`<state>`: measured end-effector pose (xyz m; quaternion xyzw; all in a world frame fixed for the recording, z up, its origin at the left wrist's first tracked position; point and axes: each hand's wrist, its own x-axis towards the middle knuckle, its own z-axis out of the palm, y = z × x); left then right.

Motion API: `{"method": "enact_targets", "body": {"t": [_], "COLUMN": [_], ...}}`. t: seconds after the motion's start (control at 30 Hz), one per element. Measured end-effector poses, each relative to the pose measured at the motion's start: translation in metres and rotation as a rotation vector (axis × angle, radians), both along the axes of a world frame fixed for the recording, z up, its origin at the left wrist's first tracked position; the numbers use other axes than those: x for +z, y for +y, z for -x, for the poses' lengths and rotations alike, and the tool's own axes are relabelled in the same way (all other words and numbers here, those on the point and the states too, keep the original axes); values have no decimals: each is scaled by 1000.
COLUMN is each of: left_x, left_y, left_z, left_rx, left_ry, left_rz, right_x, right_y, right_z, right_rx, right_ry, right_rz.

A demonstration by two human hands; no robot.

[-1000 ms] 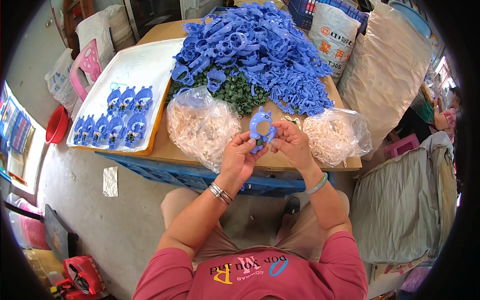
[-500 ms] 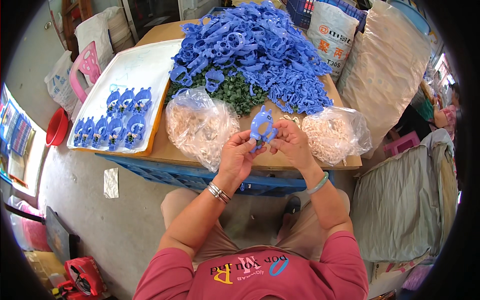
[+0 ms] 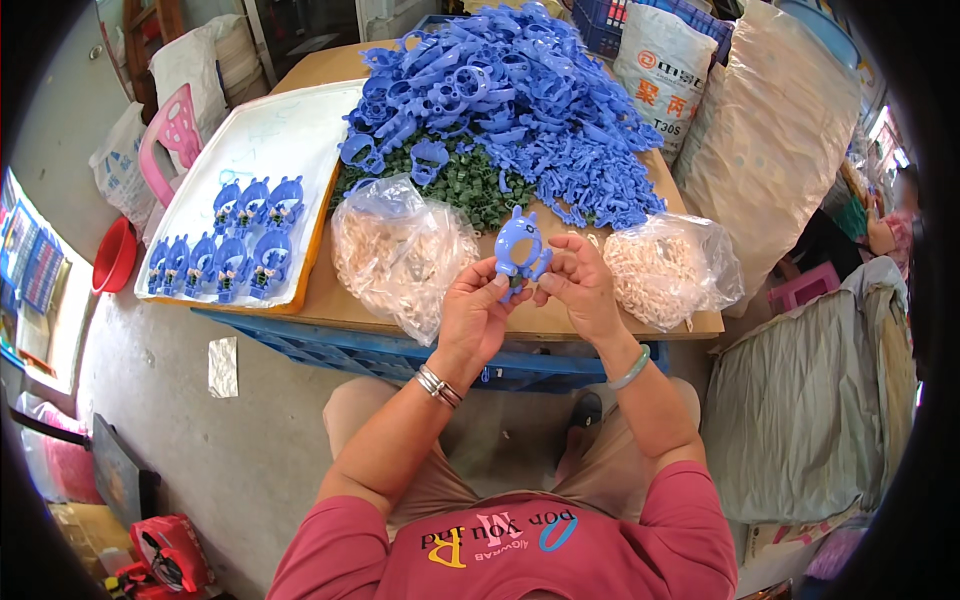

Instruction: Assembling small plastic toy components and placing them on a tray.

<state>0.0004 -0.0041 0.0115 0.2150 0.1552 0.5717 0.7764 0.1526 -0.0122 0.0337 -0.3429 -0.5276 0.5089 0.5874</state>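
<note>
While both hands pinch it above the bench's [image 3: 330, 300] near edge, a blue animal-shaped plastic shell [image 3: 520, 250] appears mid-assembly, left hand [image 3: 478, 312] gripping its lower rim, right hand [image 3: 578, 283] its side. Seating a small part likely demands fingertip precision; bags of pale pieces [image 3: 398, 252] flank it, finished figures [image 3: 232, 240] line a white tray [image 3: 280, 130].

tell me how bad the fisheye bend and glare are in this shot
Head view: black corners ring the picture, and the white tray bows toward the rim. Even daylight, mild sheen on the clear bags. The blue piece between left hand and right hand stays sharp.
</note>
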Motion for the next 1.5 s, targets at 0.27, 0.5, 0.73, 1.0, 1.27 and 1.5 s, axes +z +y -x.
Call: {"method": "enact_targets", "body": {"t": [0.27,0.5,0.73,1.0,1.27,1.5], "left_x": [-7,-8,-15,-20,-13,-18], "left_y": [1,1,5,15,13,15], "left_z": [-2,-6,-6,2,2,1], "left_rx": [33,84,47,-23,-39,-92], "left_ry": [-24,36,4,-55,-94,-147], "left_rz": [-46,-134,-31,234,283,255], "right_x": [-1,1,-6,-3,-12,-8], "right_y": [-3,-6,-2,30,93,105], "right_z": [-1,0,0,-37,-74,-68], "right_rx": [-49,-81,-88,-613,-675,-646], "right_ry": [-109,-120,-152,-673,-1458,-1873], "right_rz": [127,178,214,-309,-422,-275]}}
